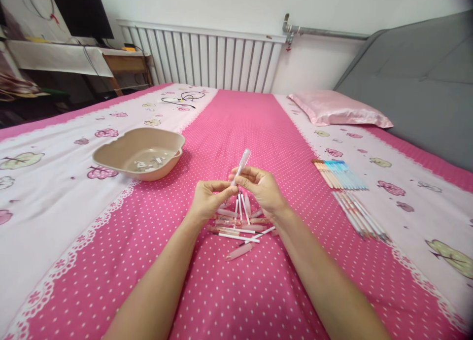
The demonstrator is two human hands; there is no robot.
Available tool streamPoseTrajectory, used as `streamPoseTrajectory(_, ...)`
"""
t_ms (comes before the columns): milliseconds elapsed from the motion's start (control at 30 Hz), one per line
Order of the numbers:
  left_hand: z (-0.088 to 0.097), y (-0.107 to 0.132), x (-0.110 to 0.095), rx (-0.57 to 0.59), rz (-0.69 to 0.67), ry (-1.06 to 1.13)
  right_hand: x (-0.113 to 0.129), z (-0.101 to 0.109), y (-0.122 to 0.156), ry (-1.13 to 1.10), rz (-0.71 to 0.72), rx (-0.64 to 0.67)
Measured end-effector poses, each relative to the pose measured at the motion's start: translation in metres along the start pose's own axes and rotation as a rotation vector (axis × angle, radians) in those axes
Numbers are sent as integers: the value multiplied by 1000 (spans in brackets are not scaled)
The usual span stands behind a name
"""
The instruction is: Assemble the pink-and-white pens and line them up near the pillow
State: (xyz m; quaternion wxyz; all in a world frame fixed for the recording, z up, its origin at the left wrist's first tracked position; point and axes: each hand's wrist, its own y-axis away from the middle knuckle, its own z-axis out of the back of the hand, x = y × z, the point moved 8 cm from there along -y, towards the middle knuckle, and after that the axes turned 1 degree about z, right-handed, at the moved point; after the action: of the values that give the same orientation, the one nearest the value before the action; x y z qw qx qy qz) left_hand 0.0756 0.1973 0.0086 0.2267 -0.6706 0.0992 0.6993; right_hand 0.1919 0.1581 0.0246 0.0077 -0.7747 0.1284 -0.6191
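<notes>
Both hands meet over the middle of the bed around a pale, translucent pen barrel (244, 158) that tilts up to the right. My right hand (260, 186) pinches it between thumb and fingers. At its lower end, the fingertips of my left hand (211, 197) are closed on it too; what exactly lies between them is too small to make out. Just below the hands is a loose pile of pen parts: white refills (238, 237) with dark tips and pinkish clear barrels (240, 252), partly hidden by my hands.
A beige plastic basin (111, 155) with small white pieces inside stands at left. To the right lie a row of blue and orange pens (342, 175) and a row of whitish pens (360, 216). Farther off are a pink pillow (340, 108) and a black cable (181, 102).
</notes>
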Motion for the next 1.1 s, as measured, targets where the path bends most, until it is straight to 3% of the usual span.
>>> streamPoseTrajectory(200,-2,-1,6,-14,74,132,-7,0,-1,7,-11,-28)
streamPoseTrajectory(433,8,-4,9,-155,71,296,-6,2,0,101,24,-41)
streamPoseTrajectory(767,18,-3,14,-285,77,180,-21,-10,7,218,-138,82)
streamPoseTrajectory(1100,17,-3,12,-271,94,156,-28,-6,3,330,-103,34)
